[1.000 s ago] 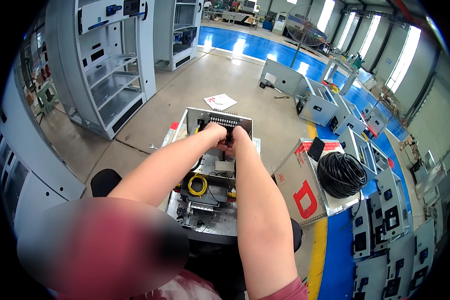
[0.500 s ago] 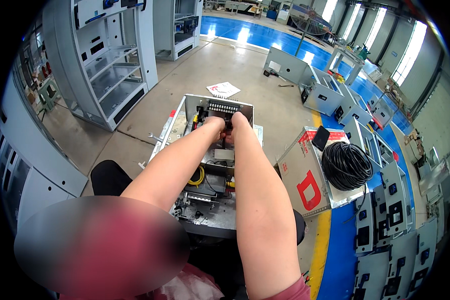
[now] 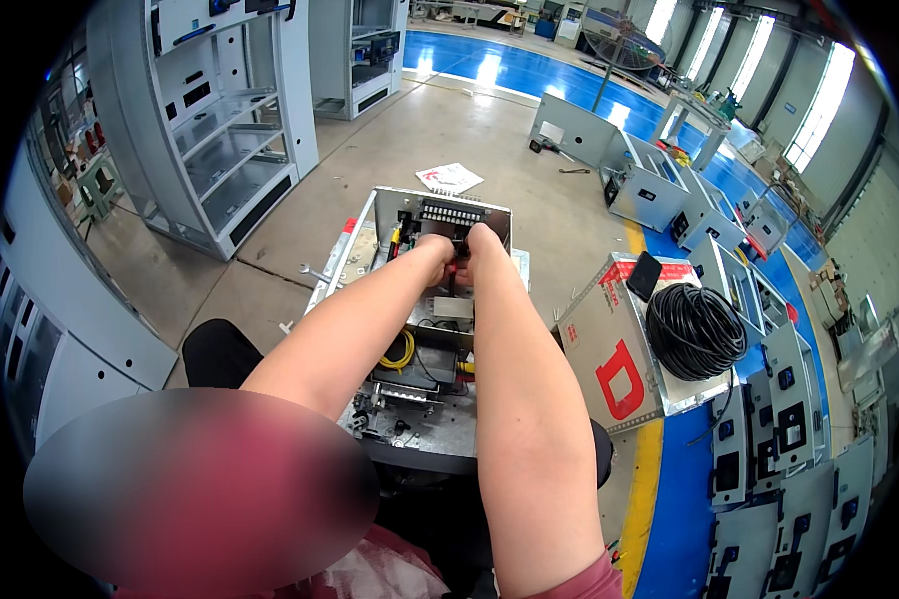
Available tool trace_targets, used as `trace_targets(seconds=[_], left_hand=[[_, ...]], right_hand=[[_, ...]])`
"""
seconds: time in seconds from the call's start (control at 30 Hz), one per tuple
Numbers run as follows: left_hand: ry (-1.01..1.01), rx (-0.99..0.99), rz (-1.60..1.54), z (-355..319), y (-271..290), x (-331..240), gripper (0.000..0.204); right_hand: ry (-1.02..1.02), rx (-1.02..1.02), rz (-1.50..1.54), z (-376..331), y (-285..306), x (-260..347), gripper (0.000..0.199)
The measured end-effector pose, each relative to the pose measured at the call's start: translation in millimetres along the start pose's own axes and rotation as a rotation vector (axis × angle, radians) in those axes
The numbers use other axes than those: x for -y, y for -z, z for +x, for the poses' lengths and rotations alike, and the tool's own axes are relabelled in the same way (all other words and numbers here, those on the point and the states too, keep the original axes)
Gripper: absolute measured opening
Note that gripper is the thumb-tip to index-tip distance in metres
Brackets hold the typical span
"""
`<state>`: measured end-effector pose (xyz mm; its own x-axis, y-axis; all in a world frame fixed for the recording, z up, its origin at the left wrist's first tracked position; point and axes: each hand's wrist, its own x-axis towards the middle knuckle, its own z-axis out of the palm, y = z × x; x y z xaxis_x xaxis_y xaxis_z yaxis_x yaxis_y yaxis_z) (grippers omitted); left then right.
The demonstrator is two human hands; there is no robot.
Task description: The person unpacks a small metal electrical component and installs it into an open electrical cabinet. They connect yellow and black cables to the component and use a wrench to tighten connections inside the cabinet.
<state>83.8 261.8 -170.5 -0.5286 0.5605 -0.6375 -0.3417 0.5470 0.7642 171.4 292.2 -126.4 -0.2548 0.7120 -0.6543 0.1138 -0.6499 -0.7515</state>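
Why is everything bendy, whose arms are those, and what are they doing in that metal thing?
There's no robot here! A person wears a camera on their head, looking down, so the two bare arms are that person's own. Its very wide lens makes straight edges look bent.

The left hand and right hand are close together inside an open metal box, just below a row of small white connectors. Their fingers are partly hidden, so I can't tell what they hold. Nearer the person is a coil of yellow cable.

Over to the right, a big box has a coil of black cable and a flat, dark, phone-like thing on top.
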Motion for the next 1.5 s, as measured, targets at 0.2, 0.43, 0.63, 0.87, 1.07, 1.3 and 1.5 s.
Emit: trace_targets(seconds=[0.2,0.43,0.63,0.87,1.07,1.3,1.5], left_hand=[[-0.082,0.090,0.059,-13,-1,0,0.021],[-0.061,0.472,0.260,-64,28,-31,0.022],[-1.051,0.147,0.578,-155,131,-73,0.032],[-1.000,-0.306,1.010,-9,255,-46,0.028],[-1.121,0.007,0.992,53,216,23,0.037],[-1.136,0.183,0.969,63,197,3,0.021],[-1.042,0.061,1.028,62,209,3,0.018]], right_hand=[[-0.018,-0.021,-0.047,6,5,3,0.028],[-0.005,-0.005,-0.027,23,10,4,0.032],[0.013,0.018,-0.163,-17,-2,-6,0.044],[-0.025,0.083,-0.063,-6,0,0,0.034],[-0.009,0.077,-0.040,-23,10,0,0.038],[-0.007,0.066,-0.051,-25,11,0,0.038],[-0.013,0.082,-0.097,-25,4,-1,0.036]])
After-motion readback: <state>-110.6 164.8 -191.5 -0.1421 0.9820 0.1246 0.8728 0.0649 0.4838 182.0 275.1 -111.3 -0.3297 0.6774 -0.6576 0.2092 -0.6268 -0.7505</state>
